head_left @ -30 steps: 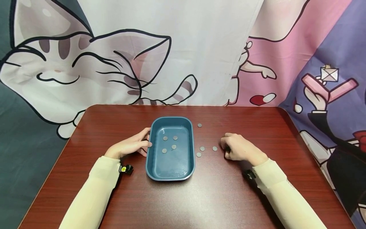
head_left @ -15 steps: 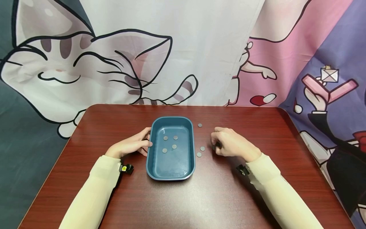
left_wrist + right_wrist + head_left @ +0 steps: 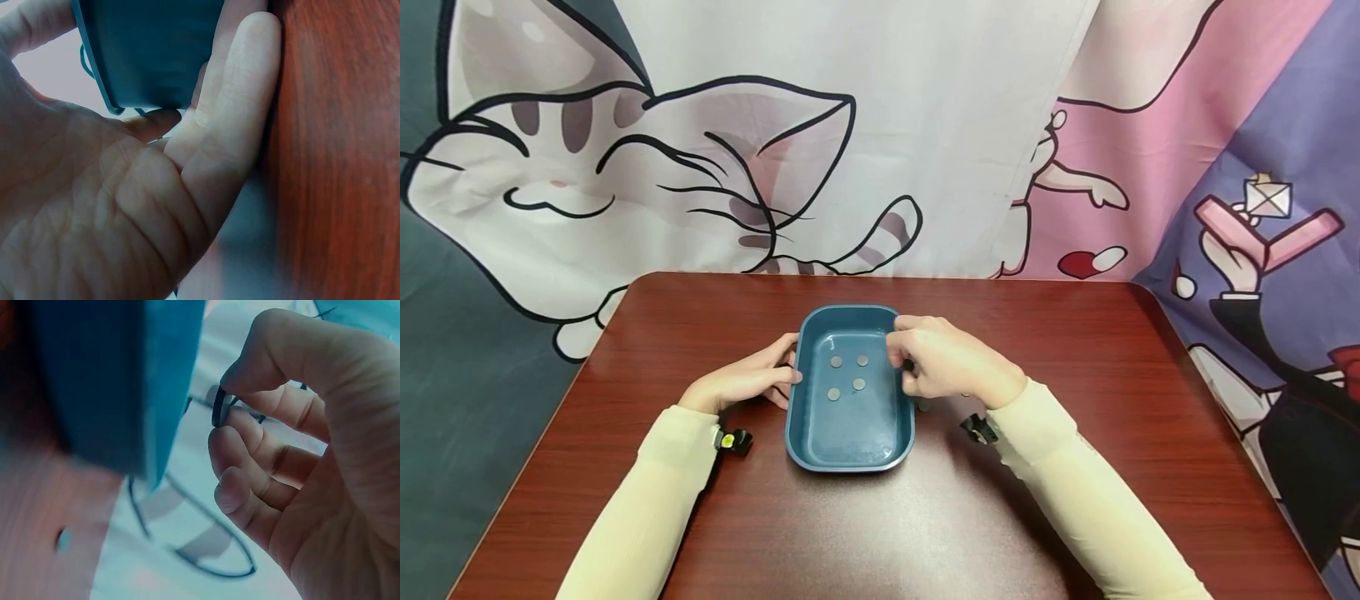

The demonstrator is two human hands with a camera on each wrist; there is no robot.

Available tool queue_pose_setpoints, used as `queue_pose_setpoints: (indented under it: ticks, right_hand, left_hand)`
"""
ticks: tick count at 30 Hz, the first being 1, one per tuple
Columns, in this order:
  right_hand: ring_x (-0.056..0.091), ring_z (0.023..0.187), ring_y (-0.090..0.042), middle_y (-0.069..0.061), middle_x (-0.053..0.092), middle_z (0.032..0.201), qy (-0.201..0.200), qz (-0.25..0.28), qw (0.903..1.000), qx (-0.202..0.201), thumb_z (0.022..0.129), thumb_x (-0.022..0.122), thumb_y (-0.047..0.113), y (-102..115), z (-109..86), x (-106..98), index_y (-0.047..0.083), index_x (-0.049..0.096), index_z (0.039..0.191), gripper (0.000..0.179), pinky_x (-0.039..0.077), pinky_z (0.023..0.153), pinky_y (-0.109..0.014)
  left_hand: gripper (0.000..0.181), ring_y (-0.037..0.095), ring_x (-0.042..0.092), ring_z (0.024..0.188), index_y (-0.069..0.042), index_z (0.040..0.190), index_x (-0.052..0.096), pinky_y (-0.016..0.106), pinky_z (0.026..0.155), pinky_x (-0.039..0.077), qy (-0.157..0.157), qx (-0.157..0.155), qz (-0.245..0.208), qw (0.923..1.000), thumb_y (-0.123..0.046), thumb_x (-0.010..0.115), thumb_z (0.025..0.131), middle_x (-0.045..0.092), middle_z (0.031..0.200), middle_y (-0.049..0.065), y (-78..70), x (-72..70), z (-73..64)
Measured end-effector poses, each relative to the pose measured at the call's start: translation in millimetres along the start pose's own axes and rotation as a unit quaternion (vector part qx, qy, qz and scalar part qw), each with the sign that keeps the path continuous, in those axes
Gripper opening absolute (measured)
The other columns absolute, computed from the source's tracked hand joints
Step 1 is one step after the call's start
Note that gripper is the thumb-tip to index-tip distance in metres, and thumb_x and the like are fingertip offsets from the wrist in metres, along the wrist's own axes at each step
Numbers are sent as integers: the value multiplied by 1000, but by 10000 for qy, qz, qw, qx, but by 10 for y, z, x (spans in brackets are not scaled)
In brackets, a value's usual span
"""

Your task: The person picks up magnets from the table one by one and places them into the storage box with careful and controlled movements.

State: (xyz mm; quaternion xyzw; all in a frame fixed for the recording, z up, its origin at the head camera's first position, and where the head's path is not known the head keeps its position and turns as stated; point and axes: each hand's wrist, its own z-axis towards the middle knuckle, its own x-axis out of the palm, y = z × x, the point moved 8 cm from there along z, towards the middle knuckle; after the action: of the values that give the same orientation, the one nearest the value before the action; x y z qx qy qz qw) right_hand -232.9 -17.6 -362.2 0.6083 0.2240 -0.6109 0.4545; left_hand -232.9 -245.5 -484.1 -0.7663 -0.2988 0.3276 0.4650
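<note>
A blue rectangular tray (image 3: 850, 433) stands on the table with several small round coins (image 3: 859, 384) lying flat on its floor. At its left side, my left hand (image 3: 741, 382) holds the tray, thumb at the rim and fingers along the outer wall; the left wrist view shows the fingers (image 3: 247, 75) low beside the tabletop. My right hand (image 3: 951, 362) is over the tray's right rim. In the right wrist view its thumb and forefinger pinch a coin (image 3: 220, 407) held edge-on, apart from the tray wall (image 3: 112, 381).
Right of the tray, a coin (image 3: 922, 407) and another coin (image 3: 966, 394) show partly from under my right hand and wrist. A printed cat cloth (image 3: 880, 150) hangs behind the table's far edge. Reddish-brown tabletop (image 3: 820, 533) extends in front of the tray.
My right hand has moved left across the table, from right of the loose coins to over the tray's right rim. My left hand and the tray have stayed in place.
</note>
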Motion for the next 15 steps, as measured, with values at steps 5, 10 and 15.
queue_pose_setpoints:
  ticks: [5,10,15]
  right_hand:
    - [49,71,-9,6,49,80,179,117,9993,-313,71,68,4,274,264,64,17,61,79,17,44,61,-24]
    - [48,70,-9,6,49,81,328,259,9978,-522,73,66,3,477,482,215,17,61,79,15,40,60,-21]
    - [51,70,-10,4,51,82,505,368,9961,-628,73,66,2,618,644,392,15,64,79,14,39,60,-21]
  left_hand:
    - [71,28,73,95,-17,162,15,44,82,65,-12,-42,-16,10000,-18,54,103,51,126,22,0,-4,-8]
    - [70,28,72,97,-19,162,14,44,83,64,19,-68,-68,10000,-19,53,103,51,128,21,1,1,-8]
    - [70,28,72,98,-21,162,15,44,83,65,57,-36,-74,10000,-19,53,103,52,128,19,-6,4,-18]
